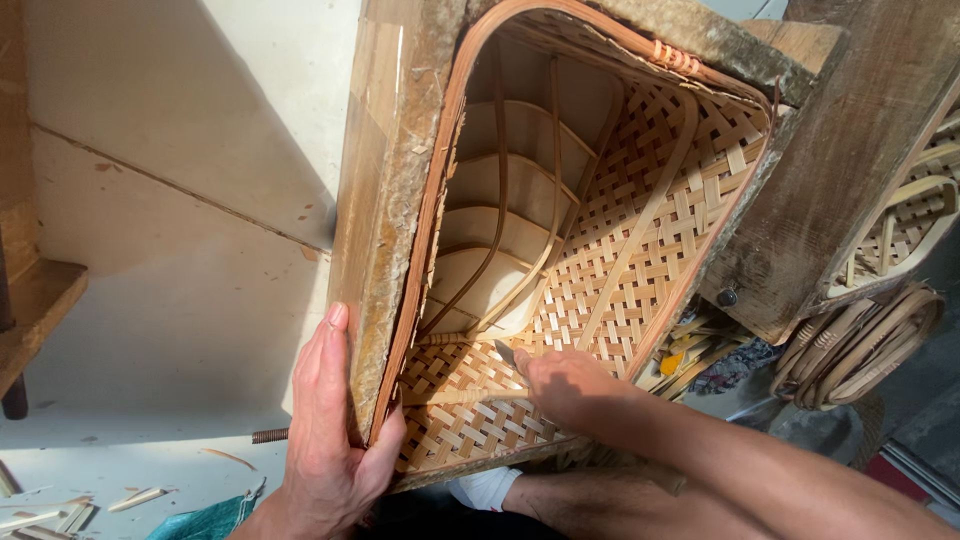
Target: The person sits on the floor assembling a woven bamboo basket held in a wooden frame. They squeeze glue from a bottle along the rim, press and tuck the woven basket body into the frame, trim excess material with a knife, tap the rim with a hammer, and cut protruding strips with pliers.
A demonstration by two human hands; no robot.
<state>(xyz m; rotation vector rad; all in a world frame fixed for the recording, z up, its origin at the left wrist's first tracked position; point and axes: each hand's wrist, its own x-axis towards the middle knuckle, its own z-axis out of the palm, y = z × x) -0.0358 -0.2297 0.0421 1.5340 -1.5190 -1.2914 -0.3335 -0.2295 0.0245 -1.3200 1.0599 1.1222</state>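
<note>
The woven basket sits clamped in a wooden frame, its long axis running away from the person. The left hand grips the frame's near edge, fingers flat. The right hand, nearer the weave, pinches a small blade inside the basket's near end.

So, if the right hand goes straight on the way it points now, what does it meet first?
Probably the curved bamboo ribs inside the woven basket. The right hand points up-left across the weave, though depth is unclear.
</note>
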